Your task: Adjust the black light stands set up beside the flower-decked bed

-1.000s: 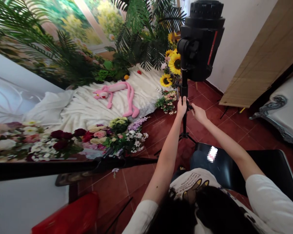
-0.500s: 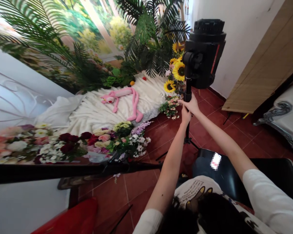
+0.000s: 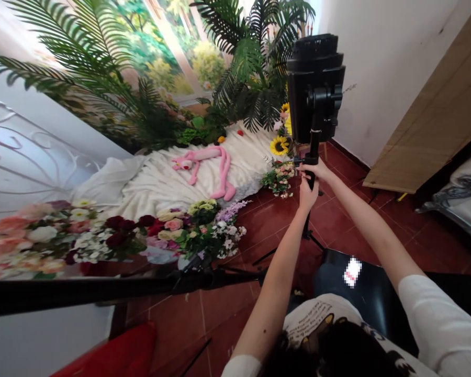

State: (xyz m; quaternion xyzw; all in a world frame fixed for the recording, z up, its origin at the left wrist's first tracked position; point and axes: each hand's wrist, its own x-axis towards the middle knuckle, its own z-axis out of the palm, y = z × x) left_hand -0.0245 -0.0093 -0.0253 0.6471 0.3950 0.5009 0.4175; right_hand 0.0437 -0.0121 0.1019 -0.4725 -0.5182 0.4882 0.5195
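Observation:
A black studio light (image 3: 316,84) stands upright on a black light stand (image 3: 306,222). My left hand (image 3: 308,192) is wrapped round the stand's pole below the light. Just above it, my right hand (image 3: 317,168) is closed at the pole's clamp, its fingers partly hidden by the pole. The two hands are close together. Left of them, sunflowers (image 3: 278,145) and small pink flowers (image 3: 280,175) stand near the pole.
A pink plush toy (image 3: 223,173) lies on a white cloth (image 3: 165,183) behind a row of flowers (image 3: 172,230). A black pole (image 3: 102,293) crosses the lower left. A black bench (image 3: 369,293) bears a blurred item. A wooden panel (image 3: 419,115) leans at the right.
The light has turned about its pole and now shows its bracket more from behind. My hands have shifted slightly right and down in view, still on the pole.

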